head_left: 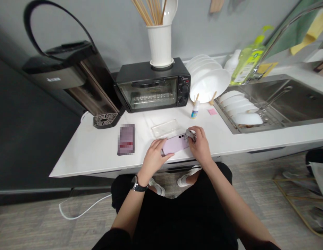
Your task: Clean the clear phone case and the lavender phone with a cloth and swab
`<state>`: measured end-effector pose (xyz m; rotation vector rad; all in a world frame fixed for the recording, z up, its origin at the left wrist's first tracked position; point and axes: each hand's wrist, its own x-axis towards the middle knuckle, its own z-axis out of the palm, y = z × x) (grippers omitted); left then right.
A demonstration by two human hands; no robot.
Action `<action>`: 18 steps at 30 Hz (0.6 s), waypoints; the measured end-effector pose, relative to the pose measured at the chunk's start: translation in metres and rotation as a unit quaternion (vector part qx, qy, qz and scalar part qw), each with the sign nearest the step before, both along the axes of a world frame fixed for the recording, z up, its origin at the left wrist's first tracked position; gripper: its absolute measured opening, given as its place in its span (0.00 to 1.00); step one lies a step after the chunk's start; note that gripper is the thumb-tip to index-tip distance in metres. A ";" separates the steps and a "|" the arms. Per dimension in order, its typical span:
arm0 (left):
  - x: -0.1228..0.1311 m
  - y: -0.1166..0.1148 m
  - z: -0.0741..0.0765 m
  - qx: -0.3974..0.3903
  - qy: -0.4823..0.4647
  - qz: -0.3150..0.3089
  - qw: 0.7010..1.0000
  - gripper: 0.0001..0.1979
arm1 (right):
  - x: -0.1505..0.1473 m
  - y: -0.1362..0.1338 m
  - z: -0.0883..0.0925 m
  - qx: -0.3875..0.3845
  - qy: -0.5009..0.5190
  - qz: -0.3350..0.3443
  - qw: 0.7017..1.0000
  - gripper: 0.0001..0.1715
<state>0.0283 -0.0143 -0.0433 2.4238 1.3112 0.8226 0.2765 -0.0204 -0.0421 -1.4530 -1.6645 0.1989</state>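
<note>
A light purple phone (174,144) lies back up near the counter's front edge, its dark camera lenses toward the right end. My left hand (154,156) grips its left end between thumb and fingers. My right hand (200,144) is closed on a crumpled grey cloth (189,134), which touches the phone's camera end. Just behind the phone lies a clear phone case (164,128). A small white spray bottle (195,110) with a blue label stands farther back, beside a pink packet (212,111).
A blurred-out purple item (126,139) lies on the white counter (83,149) at left. Behind stand a water dispenser (85,80), a toaster oven (153,92) and racked white plates (210,83). At right, a sink (294,100) holds several bowls (241,107).
</note>
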 end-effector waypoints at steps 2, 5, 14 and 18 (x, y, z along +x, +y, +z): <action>0.000 -0.001 0.000 0.000 -0.001 0.008 1.000 0.38 | -0.002 0.000 -0.003 -0.007 -0.032 -0.025 0.999 0.24; 0.001 -0.001 -0.001 0.000 -0.002 0.020 1.000 0.42 | -0.008 0.000 -0.008 -0.022 -0.088 -0.024 0.996 0.23; 0.003 0.000 -0.001 -0.028 -0.015 0.028 0.999 0.41 | -0.085 -0.018 -0.010 -0.023 -0.127 0.137 0.982 0.32; 0.001 -0.001 0.001 -0.036 0.004 0.032 0.999 0.45 | -0.077 -0.043 -0.006 -0.011 -0.137 0.180 0.974 0.32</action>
